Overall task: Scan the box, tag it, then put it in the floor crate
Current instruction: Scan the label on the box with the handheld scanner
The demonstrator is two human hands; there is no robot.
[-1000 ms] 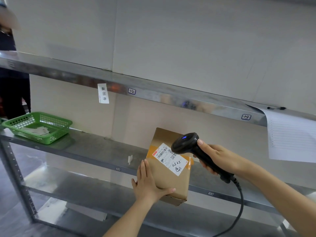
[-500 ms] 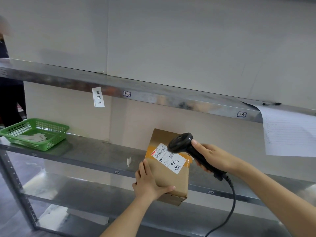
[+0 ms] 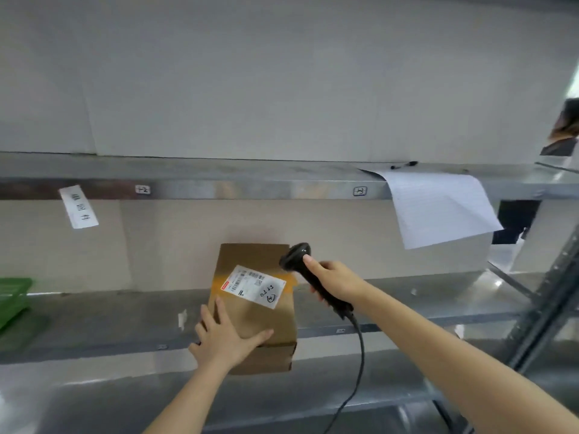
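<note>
A brown cardboard box (image 3: 250,311) is held over the front edge of the middle metal shelf (image 3: 109,327), tilted toward me. A white shipping label (image 3: 253,285) with a barcode and handwritten numbers lies on its top face. My left hand (image 3: 224,336) grips the box at its near left corner, thumb across the top. My right hand (image 3: 333,283) holds a black corded barcode scanner (image 3: 296,256), whose head points at the label from the right, close to the box's far right corner. No floor crate is in view.
A green plastic basket (image 3: 12,296) sits at the shelf's far left. A lined paper sheet (image 3: 438,205) hangs off the upper shelf (image 3: 250,186) at right, with a pen above it. A white paper tag (image 3: 78,206) hangs at left. A person stands at far right.
The view has swung to the right, so the basket slid to the left edge. The box and both hands hold nearly the same pose, with the scanner still aimed at the label.
</note>
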